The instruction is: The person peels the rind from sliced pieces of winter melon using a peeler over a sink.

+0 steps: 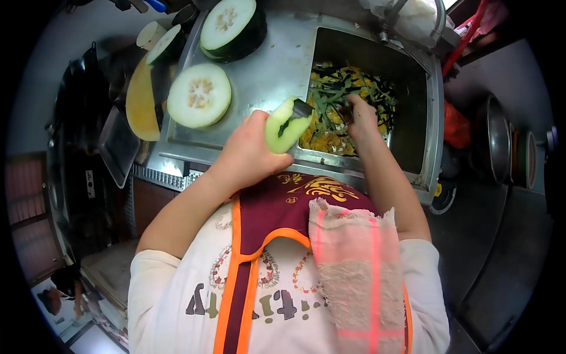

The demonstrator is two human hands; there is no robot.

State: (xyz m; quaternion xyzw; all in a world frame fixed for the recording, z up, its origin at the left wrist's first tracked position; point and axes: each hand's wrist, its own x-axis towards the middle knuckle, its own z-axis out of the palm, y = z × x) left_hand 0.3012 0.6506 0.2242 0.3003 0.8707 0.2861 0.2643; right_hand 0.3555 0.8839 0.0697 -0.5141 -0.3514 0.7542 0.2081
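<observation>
My left hand grips a partly peeled winter melon piece at the sink's left edge. Pale green flesh shows on most of it, with dark rind left at its upper end and in a strip. Over the sink basin, my right hand has its fingers curled down. Something dark is by those fingers, too unclear to name. Below them lies a heap of green and yellow peelings. A cut winter melon rests cut face up on the steel drainboard, left of my left hand.
Behind it stands a larger dark-rinded winter melon half. Farther left are a yellow-orange wedge and a metal tray. The faucet rises behind the basin. Metal bowls stand at right. Another person appears at lower left.
</observation>
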